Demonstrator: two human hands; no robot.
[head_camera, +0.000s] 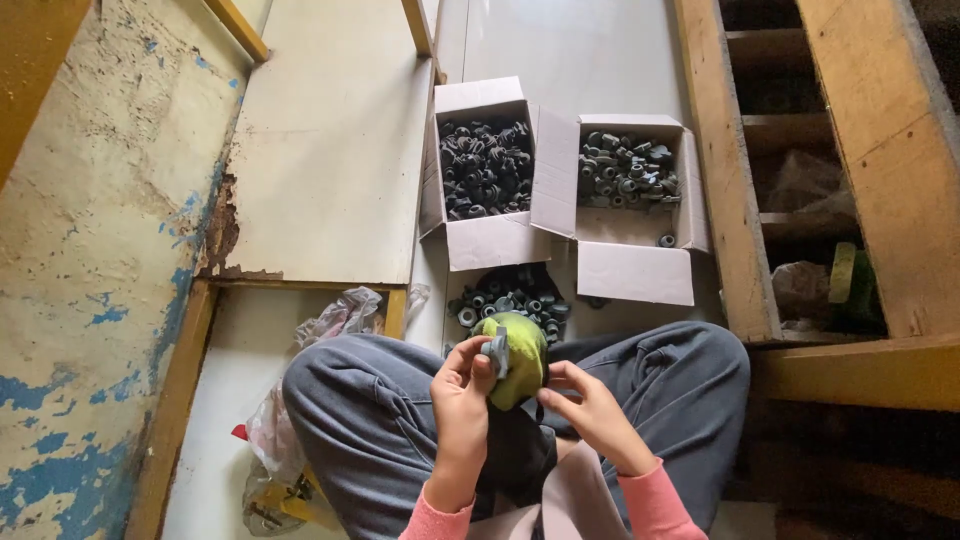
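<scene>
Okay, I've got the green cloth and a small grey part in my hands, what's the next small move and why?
Probably rub the grey part, pinched in your left hand, against the green cloth that your right hand steadies: they already touch, and the pile of parts waits just ahead.

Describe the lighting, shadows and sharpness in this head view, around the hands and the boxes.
Head view: soft, even daylight on the pale floor, no glare; the two open cardboard boxes are sharp enough to show the dark parts as separate pieces; the left hand and right hand on the green cloth are clear, slightly soft; the wooden frame at lower right falls into deep shadow; edges bow slightly from the wide lens.
</scene>
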